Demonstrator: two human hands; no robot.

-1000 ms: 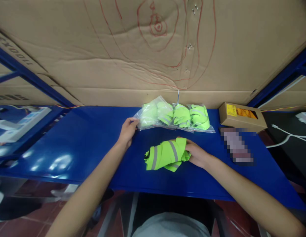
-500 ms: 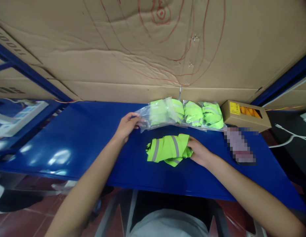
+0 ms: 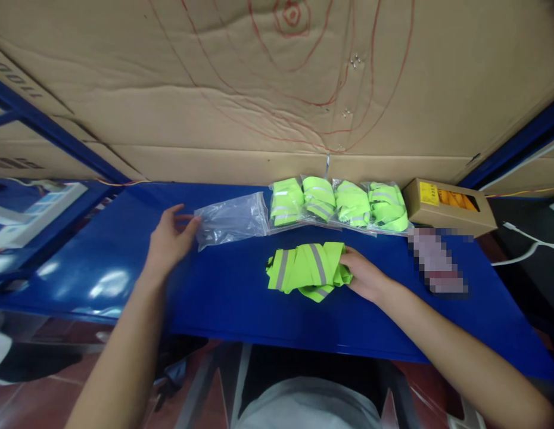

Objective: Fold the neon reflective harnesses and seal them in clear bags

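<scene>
My right hand (image 3: 364, 274) grips the right end of a folded neon-green reflective vest (image 3: 299, 268) with grey stripes, which rests on the blue table. At the left edge of a clear plastic bag (image 3: 232, 220), my left hand (image 3: 170, 238) has its fingers apart, the thumb at the bag's edge. That bag lies flat, with nothing visible in it. Beyond the vest, several similar neon-green bundles (image 3: 319, 199) in clear bags stand in a row.
An open-windowed cardboard box (image 3: 451, 208) with orange contents sits at the back right. In front of it lies a pixelated flat object (image 3: 440, 262). A cardboard wall (image 3: 214, 119) with red lines rises behind the table (image 3: 223, 304). A white power strip (image 3: 40, 214) is at far left.
My left hand has moved left and drawn the clear bag away from the row of bundles onto the table; its fingers have spread. My right hand stays on the vest.
</scene>
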